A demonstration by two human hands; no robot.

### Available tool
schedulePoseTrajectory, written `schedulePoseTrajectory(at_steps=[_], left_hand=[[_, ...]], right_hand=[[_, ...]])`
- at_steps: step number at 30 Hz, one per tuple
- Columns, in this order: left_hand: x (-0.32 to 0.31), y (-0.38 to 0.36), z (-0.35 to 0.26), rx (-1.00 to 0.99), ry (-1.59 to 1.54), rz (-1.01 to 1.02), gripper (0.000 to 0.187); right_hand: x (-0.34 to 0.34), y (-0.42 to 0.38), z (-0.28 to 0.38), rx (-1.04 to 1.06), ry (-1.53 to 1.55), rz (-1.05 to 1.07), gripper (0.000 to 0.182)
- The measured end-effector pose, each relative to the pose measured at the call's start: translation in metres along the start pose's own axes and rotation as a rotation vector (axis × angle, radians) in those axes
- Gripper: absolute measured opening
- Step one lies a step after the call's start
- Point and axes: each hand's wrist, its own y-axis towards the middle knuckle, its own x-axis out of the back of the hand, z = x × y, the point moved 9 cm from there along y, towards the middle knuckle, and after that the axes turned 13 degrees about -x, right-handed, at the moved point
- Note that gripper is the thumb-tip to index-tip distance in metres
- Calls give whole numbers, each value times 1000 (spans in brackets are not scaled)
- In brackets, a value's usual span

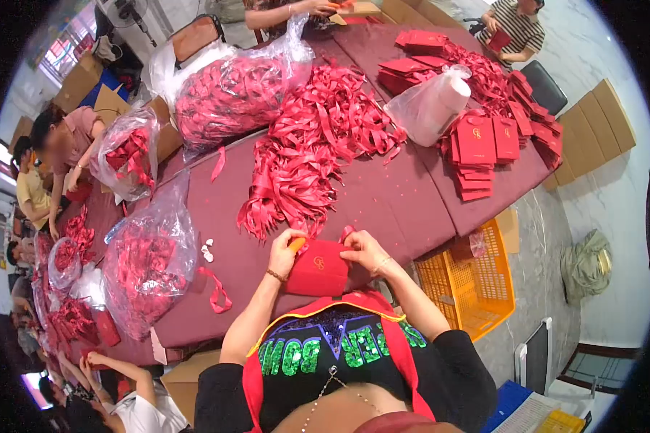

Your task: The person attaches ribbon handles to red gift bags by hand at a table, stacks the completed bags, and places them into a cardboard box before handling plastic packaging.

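Close to my body at the table's edge is a red pouch [316,270] with a gold logo on its front. My left hand [286,254] is closed on its upper left corner. A small yellow-orange piece [297,245] shows at that hand's fingertips; I cannot make out what it is. On the opposite side, my right hand [366,252] grips the pouch's upper right edge, and a bit of red ribbon [348,232] sticks up by its fingers. Just beyond both hands lies a big heap of red ribbons [296,169].
Bags of ribbon [227,101] stand at the back left, another clear bag [152,260] nearer left. Stacked red pouches [475,141] and a bagged white roll [448,97] occupy the right. A yellow crate [487,289] sits below the table's right edge. Other people work around the table.
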Motion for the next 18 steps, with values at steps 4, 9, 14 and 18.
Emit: schedulePoseTrajectory(at_steps=[4, 9, 14, 18], left_hand=[[2, -4, -7, -59, -66, -2, 44], [21, -46, -18, -100, 712, 591, 87], [61, -85, -38, 55, 836, 638, 86], [83, -112, -57, 302, 417, 483, 79]], right_hand=[[-8, 16, -5, -248, 468, 360, 13], [5, 35, -28, -310, 361, 470, 14], [-12, 38, -37, -276, 347, 476, 14], [-25, 41, -27, -118, 115, 334, 18]])
